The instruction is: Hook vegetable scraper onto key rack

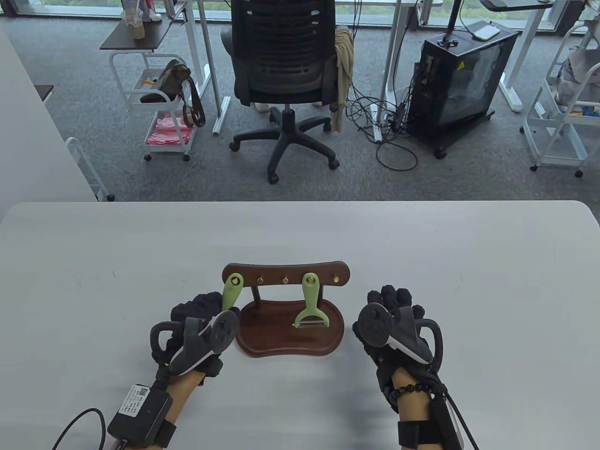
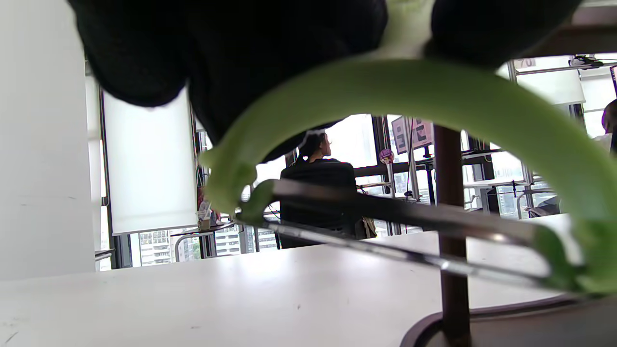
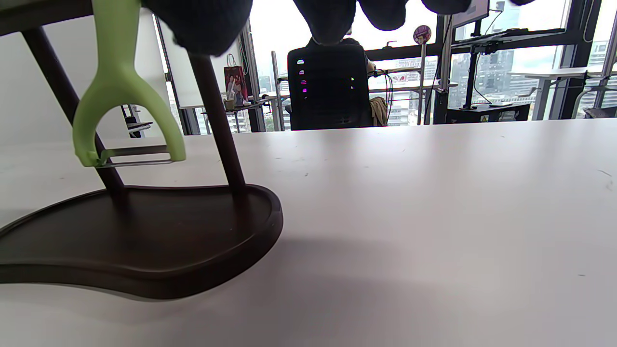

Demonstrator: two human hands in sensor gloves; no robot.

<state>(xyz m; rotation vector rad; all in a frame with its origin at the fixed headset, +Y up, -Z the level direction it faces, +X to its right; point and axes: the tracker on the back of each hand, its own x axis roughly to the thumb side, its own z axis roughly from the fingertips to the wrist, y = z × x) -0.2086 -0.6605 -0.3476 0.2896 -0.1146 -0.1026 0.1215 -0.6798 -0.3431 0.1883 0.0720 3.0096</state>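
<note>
Hooking the second vegetable scraper [image 1: 231, 293] onto the leftmost peg at ten o'clock on the key rack [image 1: 286, 274]; left hand [image 1: 199, 323] gripping its lower part, right hand [image 1: 393, 323] resting empty, fingers loosely curled. Next, probably seating the hole, then letting go.

Key rack [image 1: 286, 274]: dark wood, smooth, satin sheen; brass-coloured metal pegs [image 1: 284, 280]. Hung scraper [image 1: 311, 302]: matt pale-green plastic, bright metal blade. Gloves on both hands: black knit cloth. Table [image 1: 468, 290]: matt white, faintly scuffed.
</note>
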